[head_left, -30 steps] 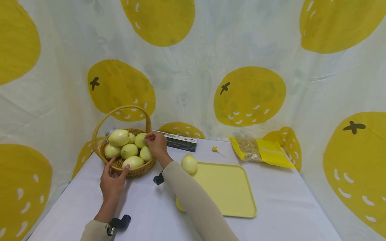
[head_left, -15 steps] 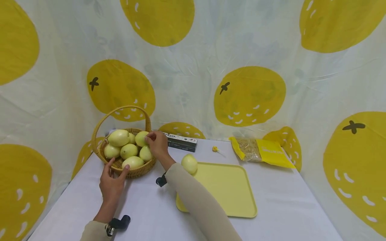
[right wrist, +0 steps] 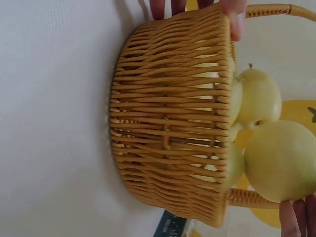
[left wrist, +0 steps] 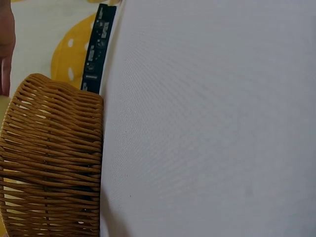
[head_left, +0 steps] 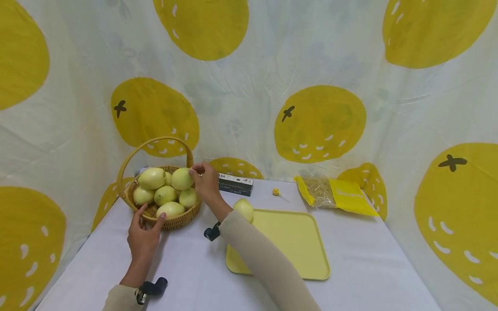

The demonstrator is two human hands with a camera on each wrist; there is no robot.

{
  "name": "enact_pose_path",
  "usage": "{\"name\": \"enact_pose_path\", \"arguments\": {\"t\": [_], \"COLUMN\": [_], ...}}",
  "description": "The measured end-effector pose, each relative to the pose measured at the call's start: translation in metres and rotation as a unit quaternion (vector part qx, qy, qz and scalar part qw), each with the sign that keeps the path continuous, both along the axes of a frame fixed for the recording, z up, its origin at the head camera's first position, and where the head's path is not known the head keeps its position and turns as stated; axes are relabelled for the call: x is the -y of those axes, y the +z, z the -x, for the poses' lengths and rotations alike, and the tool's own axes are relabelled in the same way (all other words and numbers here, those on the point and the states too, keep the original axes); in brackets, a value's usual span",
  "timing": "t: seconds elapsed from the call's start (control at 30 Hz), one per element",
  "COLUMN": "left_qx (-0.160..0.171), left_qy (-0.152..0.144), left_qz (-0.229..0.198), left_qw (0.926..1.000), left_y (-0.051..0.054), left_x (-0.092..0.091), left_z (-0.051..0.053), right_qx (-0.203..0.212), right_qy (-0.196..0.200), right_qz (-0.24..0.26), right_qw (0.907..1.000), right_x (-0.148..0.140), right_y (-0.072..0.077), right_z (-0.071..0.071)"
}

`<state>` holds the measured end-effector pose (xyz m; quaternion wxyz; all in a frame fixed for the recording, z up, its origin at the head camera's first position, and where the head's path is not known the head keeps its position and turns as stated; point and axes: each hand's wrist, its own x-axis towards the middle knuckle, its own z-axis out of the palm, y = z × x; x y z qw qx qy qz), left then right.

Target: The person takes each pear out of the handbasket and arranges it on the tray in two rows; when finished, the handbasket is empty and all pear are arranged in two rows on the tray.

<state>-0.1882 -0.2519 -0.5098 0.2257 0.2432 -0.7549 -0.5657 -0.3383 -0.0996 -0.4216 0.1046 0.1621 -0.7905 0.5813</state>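
A wicker basket [head_left: 179,221] with an arched handle stands at the left of the table, filled with several pale yellow-green pears [head_left: 166,195]. At its near left side my left hand [head_left: 143,239] grips the rim, thumb and a finger over the edge. My right hand [head_left: 207,185] pinches one pear [right wrist: 281,160] with its fingertips, above the basket's right rim. In the right wrist view that pear sits higher than the rim, close against other fruit. The left wrist view catches the basket's woven side [left wrist: 54,163].
Right of the basket lies a yellow tray [head_left: 288,246], with a single pear [head_left: 244,209] at its far left corner. Behind are a dark pasta box [head_left: 235,185], a lollipop [head_left: 276,192] and a yellow noodle bag [head_left: 337,196]. A lemon-print curtain [head_left: 241,112] hangs at the back.
My right hand has shifted slightly right and up, and the pinched pear has risen a little out of the basket. The left hand stays at the rim.
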Motion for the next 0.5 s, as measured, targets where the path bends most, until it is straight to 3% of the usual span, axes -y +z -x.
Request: {"name": "enact_pose_path", "arguments": {"t": [0.5], "left_qx": [-0.001], "left_qy": [0.004], "left_qz": [0.005], "left_qw": [1.0000], "left_y": [-0.001], "left_x": [-0.002], "left_z": [-0.001], "right_qx": [0.002], "right_qy": [0.043], "right_qz": [0.034], "right_qw": [0.9985], "right_x": [-0.054], "right_y": [0.010], "right_z": [-0.013]}}
